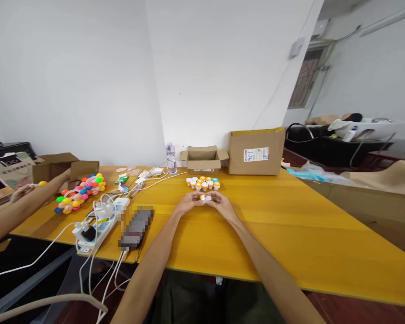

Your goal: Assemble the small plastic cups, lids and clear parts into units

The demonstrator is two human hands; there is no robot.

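Both of my hands meet over the middle of the wooden table, fingers closed around one small white piece with an orange band (203, 198). My left hand (188, 202) grips its left end, and my right hand (221, 202) has the other end between thumb and fingers. The piece lies on its side, and my fingertips partly cover it. Just beyond my hands, a cluster of similar small white containers (204, 185) stands close together. Most have orange and white tops; one top (215, 180) is light blue. Their exact kind is too small to make out.
An open cardboard box (204, 165) and a larger closed carton (256, 153) stand by the wall, beside a water bottle (171, 158). Leftward lie a phone (137, 228), a power strip (104, 223) with trailing cables, and colourful balls (82, 192). Another person's arm (30, 200) reaches in there.
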